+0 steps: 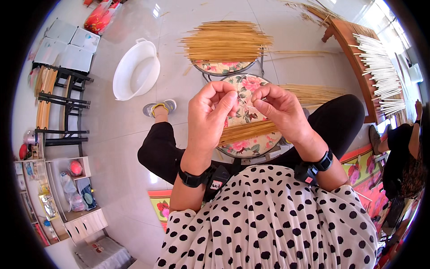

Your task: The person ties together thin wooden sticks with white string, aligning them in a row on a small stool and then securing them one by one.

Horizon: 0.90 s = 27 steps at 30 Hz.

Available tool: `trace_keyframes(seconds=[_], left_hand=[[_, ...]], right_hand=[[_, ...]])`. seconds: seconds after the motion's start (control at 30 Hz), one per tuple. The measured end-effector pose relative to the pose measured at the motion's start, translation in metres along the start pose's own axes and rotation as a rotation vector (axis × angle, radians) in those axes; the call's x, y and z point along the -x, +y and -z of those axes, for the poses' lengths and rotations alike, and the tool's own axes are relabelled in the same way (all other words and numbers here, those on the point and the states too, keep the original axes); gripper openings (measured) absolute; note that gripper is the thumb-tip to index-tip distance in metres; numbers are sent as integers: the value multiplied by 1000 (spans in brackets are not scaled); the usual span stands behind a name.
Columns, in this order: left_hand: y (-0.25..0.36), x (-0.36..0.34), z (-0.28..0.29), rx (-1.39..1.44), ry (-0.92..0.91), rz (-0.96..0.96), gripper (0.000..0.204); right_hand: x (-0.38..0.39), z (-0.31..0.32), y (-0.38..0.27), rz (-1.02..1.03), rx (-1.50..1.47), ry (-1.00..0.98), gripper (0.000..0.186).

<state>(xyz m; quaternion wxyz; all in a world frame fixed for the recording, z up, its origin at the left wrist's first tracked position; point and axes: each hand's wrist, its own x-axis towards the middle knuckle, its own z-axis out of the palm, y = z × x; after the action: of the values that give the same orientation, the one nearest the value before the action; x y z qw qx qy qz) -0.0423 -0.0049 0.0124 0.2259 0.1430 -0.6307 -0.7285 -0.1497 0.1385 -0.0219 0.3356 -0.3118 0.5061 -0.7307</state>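
My left hand and my right hand are raised close together over a round floral stool. Both hands are closed in pinches on a thin white thread, which shows faintly between them. A bundle of thin tan sticks lies across the stool beneath my hands. More sticks extend to the right, behind my right hand.
A second stool ahead bears a large stick pile. A white tub sits at front left, shelves at left. A wooden bench with pale sticks stands right. Another person is at far right.
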Motion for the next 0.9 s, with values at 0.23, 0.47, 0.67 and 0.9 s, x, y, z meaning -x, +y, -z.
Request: trace_keyframes(seconds=[0.23, 0.47, 0.67, 0.9], left_hand=[[-2, 3, -10, -25, -31, 29, 7], [-5, 2, -17, -10, -90, 29, 9], [-7, 3, -17, -70, -90, 34, 8], [-9, 3, -17, -85, -75, 100, 11]], right_hand=[[5, -2, -5, -77, -50, -37, 10], [9, -1, -8, -131, -42, -31, 14], [8, 2, 0, -115, -27, -12, 13], [3, -7, -4, 153, 214, 220, 11]])
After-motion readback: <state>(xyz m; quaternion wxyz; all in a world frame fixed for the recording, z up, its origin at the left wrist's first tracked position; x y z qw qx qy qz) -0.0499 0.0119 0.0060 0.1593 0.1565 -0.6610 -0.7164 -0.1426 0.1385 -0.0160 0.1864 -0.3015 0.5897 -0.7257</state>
